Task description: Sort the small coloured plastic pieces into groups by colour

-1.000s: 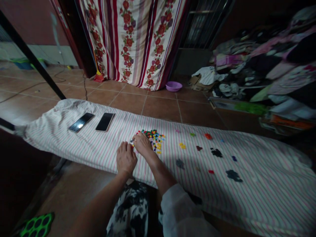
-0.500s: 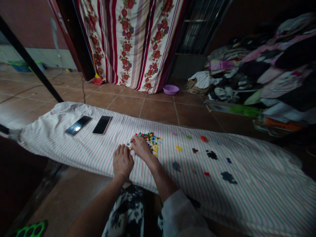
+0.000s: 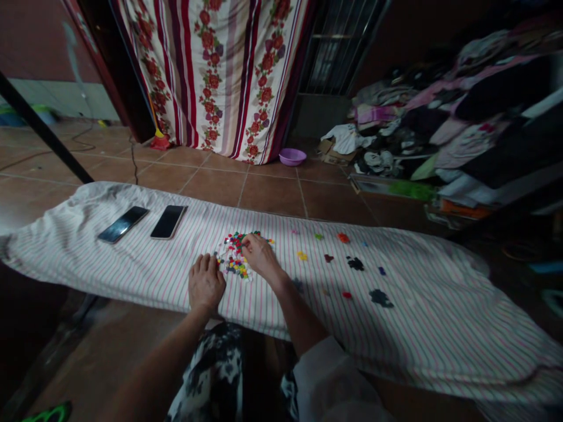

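A mixed pile of small, brightly coloured pieces lies on a striped cloth. My left hand rests palm down at the pile's near left edge, its fingers stretched out. Over the right side of the pile is my right hand, thumb and fingers pinched together; whatever they hold is too small to make out. To the right, little single-colour groups are spread out, among them yellow pieces, orange pieces, black pieces, red pieces and dark grey pieces.
Two phones, one dark phone and another phone, lie on the cloth at left. Beyond it, a purple basin stands on the tiled floor before a flowered curtain. Heaped clothes fill the back right.
My right hand has moved from the left part of the pile to its right side, uncovering pieces. My left hand stays flat near the pile. The whole view has turned slightly right.
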The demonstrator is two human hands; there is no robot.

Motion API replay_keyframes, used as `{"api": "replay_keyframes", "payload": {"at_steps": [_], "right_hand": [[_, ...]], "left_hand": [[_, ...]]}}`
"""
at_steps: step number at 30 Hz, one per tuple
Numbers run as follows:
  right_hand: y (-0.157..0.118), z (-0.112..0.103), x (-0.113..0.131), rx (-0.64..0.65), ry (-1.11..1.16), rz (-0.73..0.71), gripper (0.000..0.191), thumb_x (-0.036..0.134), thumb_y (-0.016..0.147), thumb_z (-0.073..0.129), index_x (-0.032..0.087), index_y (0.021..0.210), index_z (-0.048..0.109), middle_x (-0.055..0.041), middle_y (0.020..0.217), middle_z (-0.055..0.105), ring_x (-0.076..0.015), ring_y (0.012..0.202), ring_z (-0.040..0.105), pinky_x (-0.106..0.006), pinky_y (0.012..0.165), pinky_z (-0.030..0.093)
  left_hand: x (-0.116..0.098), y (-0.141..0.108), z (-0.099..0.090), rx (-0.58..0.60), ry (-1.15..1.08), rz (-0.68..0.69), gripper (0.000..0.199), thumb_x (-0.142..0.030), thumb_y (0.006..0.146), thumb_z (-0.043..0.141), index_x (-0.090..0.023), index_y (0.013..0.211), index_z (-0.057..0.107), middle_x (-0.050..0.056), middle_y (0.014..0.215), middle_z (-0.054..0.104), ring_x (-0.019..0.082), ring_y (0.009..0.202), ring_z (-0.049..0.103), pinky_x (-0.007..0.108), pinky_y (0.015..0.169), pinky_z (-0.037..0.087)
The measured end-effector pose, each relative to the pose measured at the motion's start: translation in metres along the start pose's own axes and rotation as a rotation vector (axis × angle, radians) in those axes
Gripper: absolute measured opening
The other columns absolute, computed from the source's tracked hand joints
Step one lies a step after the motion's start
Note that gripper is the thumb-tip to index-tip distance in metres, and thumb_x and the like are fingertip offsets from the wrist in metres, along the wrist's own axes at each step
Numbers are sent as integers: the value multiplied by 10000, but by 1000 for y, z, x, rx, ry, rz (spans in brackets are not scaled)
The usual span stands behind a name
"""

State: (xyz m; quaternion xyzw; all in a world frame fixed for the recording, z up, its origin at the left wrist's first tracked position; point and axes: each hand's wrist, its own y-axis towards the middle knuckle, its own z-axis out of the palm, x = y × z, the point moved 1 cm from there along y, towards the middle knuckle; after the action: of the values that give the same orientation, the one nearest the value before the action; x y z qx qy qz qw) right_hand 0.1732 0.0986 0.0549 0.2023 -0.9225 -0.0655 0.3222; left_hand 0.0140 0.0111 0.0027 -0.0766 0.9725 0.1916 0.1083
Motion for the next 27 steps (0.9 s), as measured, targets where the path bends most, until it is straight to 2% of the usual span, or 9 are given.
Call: {"api": "replay_keyframes", "payload": {"at_steps": [6, 14, 20, 24, 27], "right_hand": [[-15, -19, -14, 32, 21, 16, 178, 72, 831, 532, 203, 925, 608, -44, 944, 688, -162, 836, 623, -261, 790, 465], [-42, -57, -44, -43, -23, 132, 177, 86, 838, 522, 203, 928, 619, -44, 937, 699, -159, 845, 635, -262, 800, 471], [-69, -92, -89, -206, -34, 280, 153, 134, 814, 528, 211, 892, 635, -18, 829, 695, -155, 784, 642, -265, 758, 472], [-86, -111, -115, -346, 53, 355, 122, 163, 761, 544, 217, 836, 624, -2, 760, 690, -150, 714, 646, -263, 715, 491], [-97, -122, -127, -399, 131, 401, 94, 189, 749, 543, 219, 808, 610, 2, 738, 689, -151, 688, 649, -270, 702, 510]], "left_hand": [[0, 0, -2, 9, 14, 7, 427, -220, 890, 407, -115, 1249, 614, 169, 1339, 610, 324, 1314, 487, 469, 1064, 413], [3, -1, 0, 3, 3, 19, 412, -230, 892, 420, -133, 1241, 615, 179, 1328, 605, 320, 1307, 489, 484, 1054, 424], [3, 0, -1, -18, 39, 44, 406, -235, 905, 407, -119, 1228, 625, 177, 1304, 625, 311, 1281, 511, 474, 1038, 437], [2, 1, -3, 4, 63, 46, 431, -245, 918, 374, -81, 1223, 629, 192, 1295, 627, 314, 1264, 525, 469, 1026, 448], [1, 2, -5, 16, 62, 45, 437, -256, 917, 374, -75, 1222, 629, 199, 1284, 629, 315, 1249, 536, 475, 1007, 462]]}}
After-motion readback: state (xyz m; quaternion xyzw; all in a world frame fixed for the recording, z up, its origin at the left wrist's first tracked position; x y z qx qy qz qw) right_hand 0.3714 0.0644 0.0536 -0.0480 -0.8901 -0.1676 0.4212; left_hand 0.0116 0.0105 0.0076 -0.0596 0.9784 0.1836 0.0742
